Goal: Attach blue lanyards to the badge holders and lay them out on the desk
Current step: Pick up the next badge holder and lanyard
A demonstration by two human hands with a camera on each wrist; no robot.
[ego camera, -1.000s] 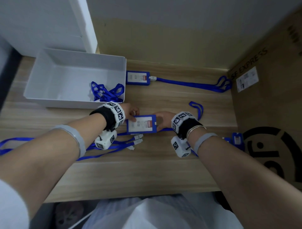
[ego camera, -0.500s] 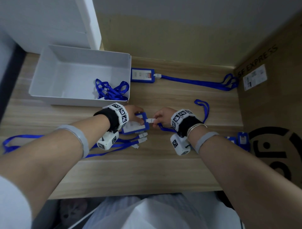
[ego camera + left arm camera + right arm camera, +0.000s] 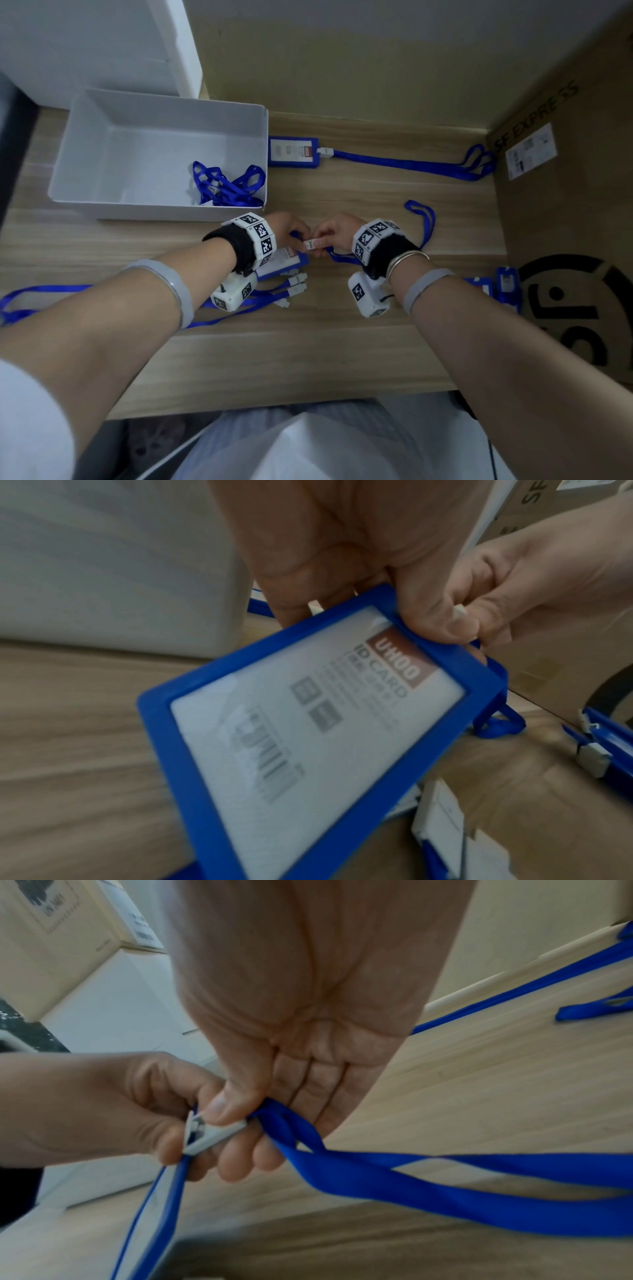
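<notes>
Both hands have drawn closer together since before. Left hand point(image 3: 289, 230) grips the badge holder point(image 3: 308, 737); right hand point(image 3: 337, 230) pinches the lanyard point(image 3: 394, 1175) clip point(image 3: 311, 244) against it.

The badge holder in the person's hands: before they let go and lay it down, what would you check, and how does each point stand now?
1. Left hand has a grip on the badge holder at its top edge: ok.
2. Right hand pinches the white clip of the blue lanyard: ok.
3. Clip hooked through the holder's slot: cannot tell, fingers hide the joint.
4. Lanyard free of knots: cannot tell; it crosses over itself near the hand.
5. Bare desk to lay it on, in front of the finished badge: ok.
6. Spare lanyards kept apart from this one: not ok, they lie right under the holder.
</notes>
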